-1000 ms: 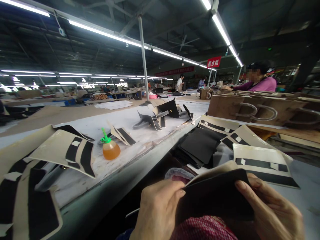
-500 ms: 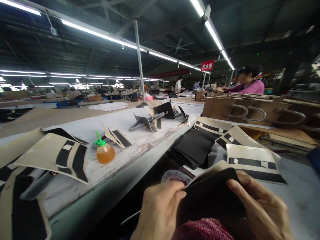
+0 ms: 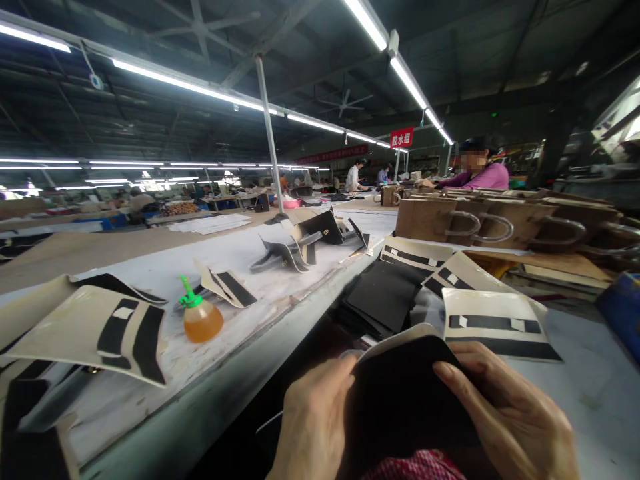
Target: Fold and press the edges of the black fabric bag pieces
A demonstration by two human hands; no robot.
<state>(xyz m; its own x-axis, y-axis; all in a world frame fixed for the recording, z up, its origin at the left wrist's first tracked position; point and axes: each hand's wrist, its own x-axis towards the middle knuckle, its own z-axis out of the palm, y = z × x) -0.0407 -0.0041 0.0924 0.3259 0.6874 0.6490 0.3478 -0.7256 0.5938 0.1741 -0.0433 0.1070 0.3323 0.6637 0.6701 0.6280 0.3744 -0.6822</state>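
workshop [image 3: 150, 120] surrounds a black, pale-backed, curved panel [image 3: 395, 400].

Left fingers [image 3: 345, 371] hold a pinch; right fingers [image 3: 477, 353] bend, thumb [image 3: 454, 381] angled inward.

Left hand [image 3: 316, 415], right hand [image 3: 510, 408] — gripping black panel [image 3: 397, 400]

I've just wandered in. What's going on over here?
Someone holds a black panel in both hands, the left hand at one edge and the right hand at the other. Just beyond lie stacked black sheets and pale panels with black strips. A bottle of amber liquid stands on the bench to the left. Farther off on the right, a co-worker in purple is behind some brown bags.
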